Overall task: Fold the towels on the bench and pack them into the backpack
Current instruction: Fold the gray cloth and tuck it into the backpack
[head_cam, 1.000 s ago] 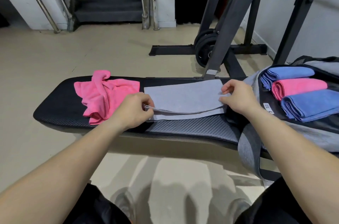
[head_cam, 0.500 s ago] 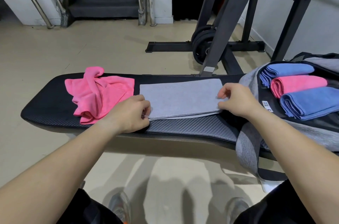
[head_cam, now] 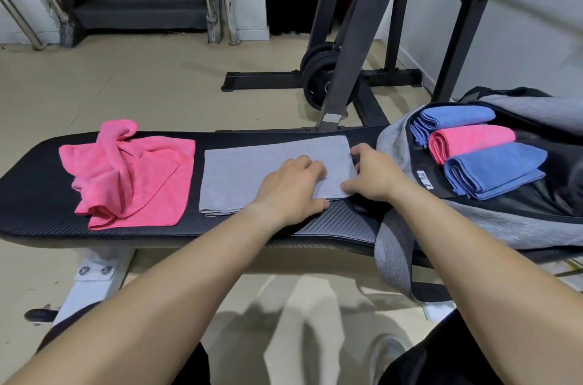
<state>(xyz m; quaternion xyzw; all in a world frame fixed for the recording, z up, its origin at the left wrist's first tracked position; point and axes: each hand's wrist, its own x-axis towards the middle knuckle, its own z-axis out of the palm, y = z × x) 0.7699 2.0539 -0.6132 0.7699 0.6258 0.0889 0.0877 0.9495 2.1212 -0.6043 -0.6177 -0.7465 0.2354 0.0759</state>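
Head view shows the grey towel (head_cam: 268, 173) lying flat in a long strip in the middle of the bench (head_cam: 31, 189), its long axis running along the bench from left to right. Both my hands are at its right end. My left hand (head_cam: 290, 192) lies palm down on the cloth with bent fingers, pressing rather than pinching. My right hand (head_cam: 375, 176) grips the short right edge, thumb on the near corner and fingers curled at the far corner. I judge the next fold must go across the length, so the free left end, away from both hands, is the part that matters. Just beyond my right hand, at the bench's right end, the open backpack (head_cam: 504, 227) already holds three folded towels (head_cam: 473, 140). A crumpled pink towel (head_cam: 132, 173) waits near the left end.
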